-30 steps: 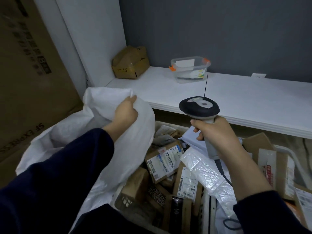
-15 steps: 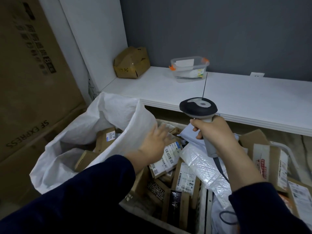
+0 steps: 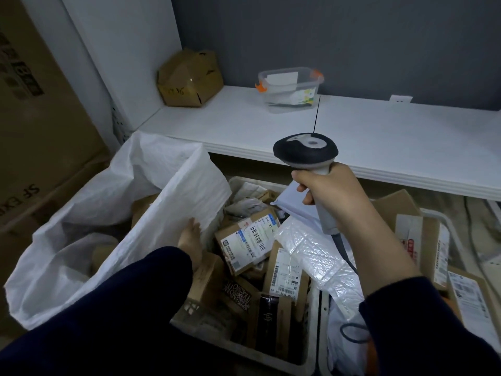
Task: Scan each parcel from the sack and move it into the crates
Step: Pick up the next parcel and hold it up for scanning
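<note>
The right hand (image 3: 333, 194) gripped the barcode scanner (image 3: 306, 150); the left hand (image 3: 191, 240) lay straight-fingered, empty, against the white sack (image 3: 176, 191). Parcels (image 3: 143, 208) sat left of it, inside; pressing the rim down and lifting 1 label-up seemed wisest

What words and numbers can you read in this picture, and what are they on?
"SF EX", cut off by the edge: tall brown cardboard box.
"36" after unclear handwritten marks: small crumpled brown carton on the white shelf.
Barcode labels on the brown parcels: too small to read.
Dark print on the tall box: blurred.
</note>
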